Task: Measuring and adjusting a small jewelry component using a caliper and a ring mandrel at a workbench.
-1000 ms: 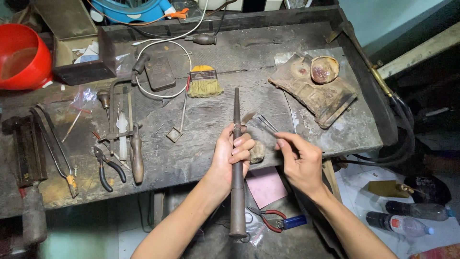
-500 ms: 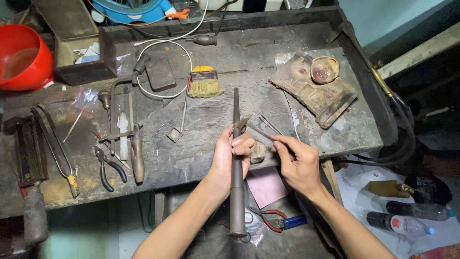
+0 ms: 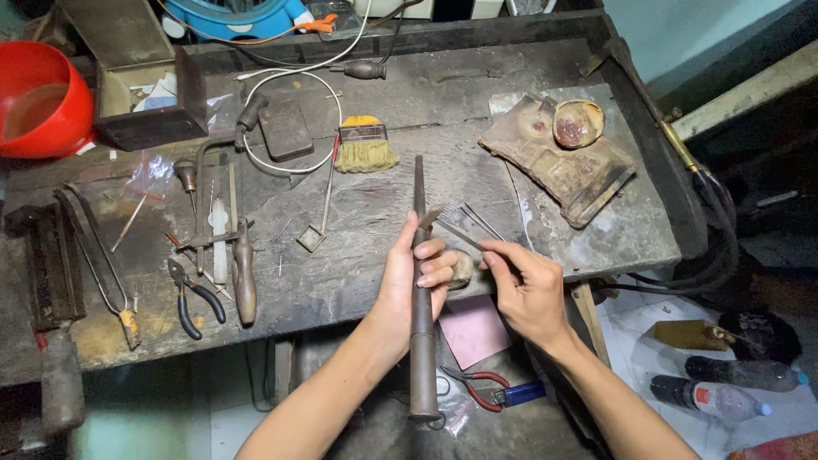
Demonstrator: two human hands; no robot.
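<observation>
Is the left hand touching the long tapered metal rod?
Touching. The head view shows the left hand with its fingers wrapped around the tapered metal rod, holding it upright above the bench.

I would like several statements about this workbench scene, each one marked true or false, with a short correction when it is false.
1. The left hand grips a long tapered metal rod. True.
2. The right hand is empty. False: it holds a thin flat metal strip toward the rod.
3. A yellow-bristled brush lies on the bench. True.
4. The red bowl sits at the right edge. False: it is at the far left.
5. Black-handled pliers lie left of the hands. True.
</observation>
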